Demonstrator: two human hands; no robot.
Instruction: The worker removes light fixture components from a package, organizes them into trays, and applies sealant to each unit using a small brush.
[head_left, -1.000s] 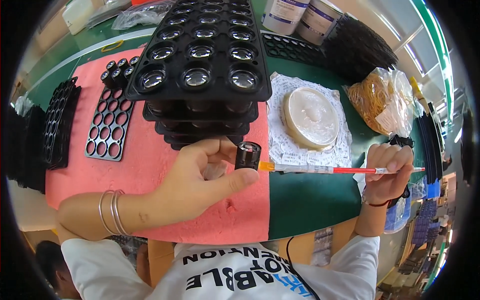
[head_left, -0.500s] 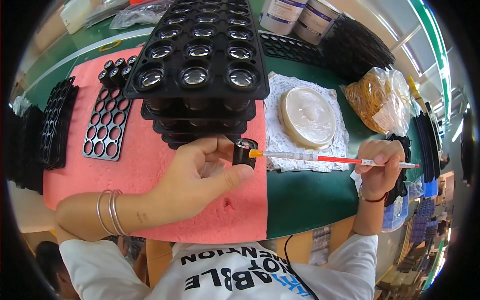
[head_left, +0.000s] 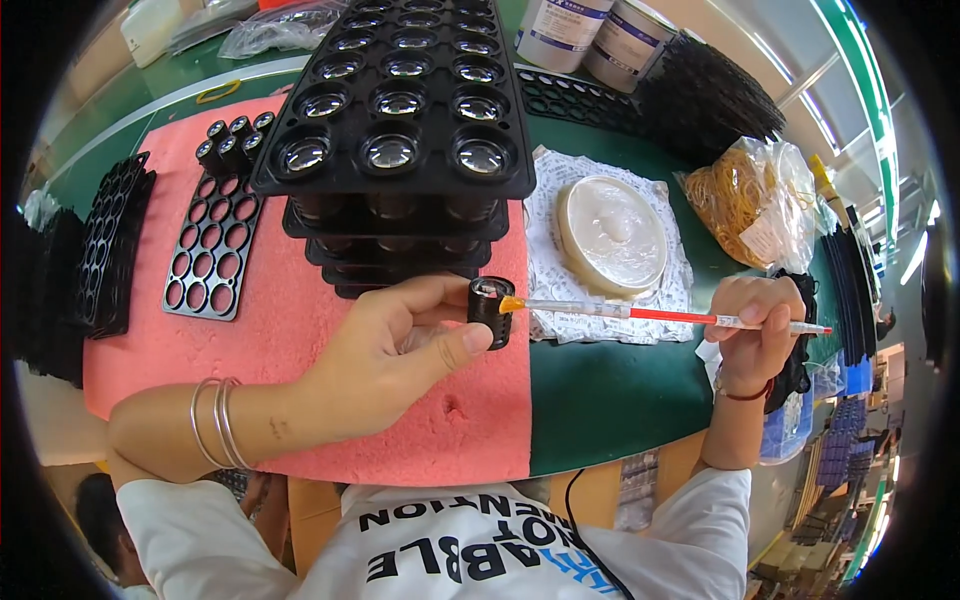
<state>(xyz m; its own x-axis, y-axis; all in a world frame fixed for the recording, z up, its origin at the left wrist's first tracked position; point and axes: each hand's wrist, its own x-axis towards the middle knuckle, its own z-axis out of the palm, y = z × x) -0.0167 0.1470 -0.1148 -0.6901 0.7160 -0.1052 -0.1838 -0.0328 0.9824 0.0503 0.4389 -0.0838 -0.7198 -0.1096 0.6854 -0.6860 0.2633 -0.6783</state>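
Observation:
Between thumb and fingers, my left hand [head_left: 400, 345] grips a small black lens barrel [head_left: 489, 322], its open end facing up, above the pink foam mat [head_left: 400, 440]. Off to the right, my right hand [head_left: 757, 325] is closed around the back part of a thin paintbrush [head_left: 665, 316] with a red and clear handle. The brush lies almost level, and its amber bristles touch the upper right side of the barrel's rim. Just beyond my left hand rises a stack of black trays [head_left: 392, 182], the top one filled with glass-topped lens barrels.
A round dish [head_left: 612, 235] of clear, glossy material rests on white printed paper. A black holed tray [head_left: 212, 245] with several barrels lies on the left. Farther off are two cans [head_left: 625, 45], a bag of rubber bands [head_left: 755, 200] and stacked black trays [head_left: 110, 245].
The lens barrel has tilted or turned slightly in my left hand. The brush and my right hand have shifted very little, with the bristles still at the rim.

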